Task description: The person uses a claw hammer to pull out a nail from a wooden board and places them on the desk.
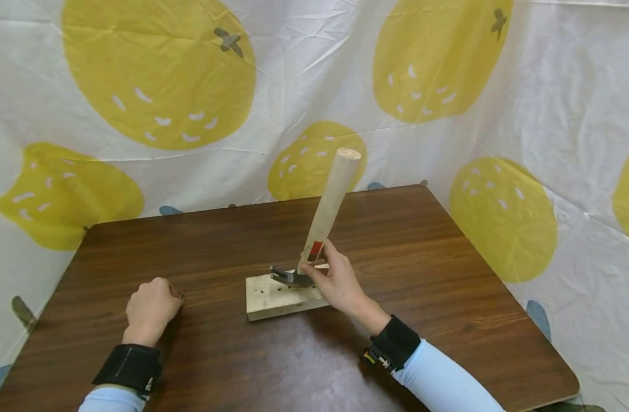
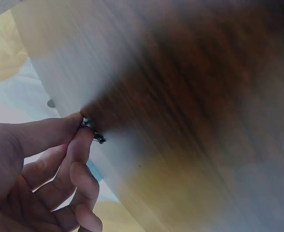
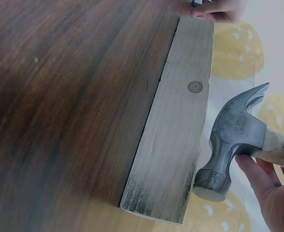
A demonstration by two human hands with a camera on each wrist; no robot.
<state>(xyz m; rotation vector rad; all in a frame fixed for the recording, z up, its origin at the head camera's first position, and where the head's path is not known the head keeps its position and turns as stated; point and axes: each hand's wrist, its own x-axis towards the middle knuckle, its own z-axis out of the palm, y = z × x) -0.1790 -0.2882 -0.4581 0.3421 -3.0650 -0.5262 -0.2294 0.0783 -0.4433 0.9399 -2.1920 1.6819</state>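
A claw hammer (image 1: pixel 327 209) stands tilted with its wooden handle up and its head low over a pale wooden block (image 1: pixel 273 300). My right hand (image 1: pixel 341 280) pinches the handle just above the head. In the right wrist view, the steel hammer head (image 3: pixel 236 128) appears beside the block's edge; whether it touches is unclear. Left of the block, my left hand (image 1: pixel 151 306) is low over the table. Its thumb and fingertips pinch a small dark metal piece (image 2: pixel 98 138), whose exact kind is unclear. Small dark holes show in the block's top.
The brown wood-grain table (image 1: pixel 216 355) has rounded corners. Behind and beside it hangs a white cloth (image 1: pixel 304 68) printed with yellow fruit. A round knot (image 3: pixel 195 87) marks the block's side.
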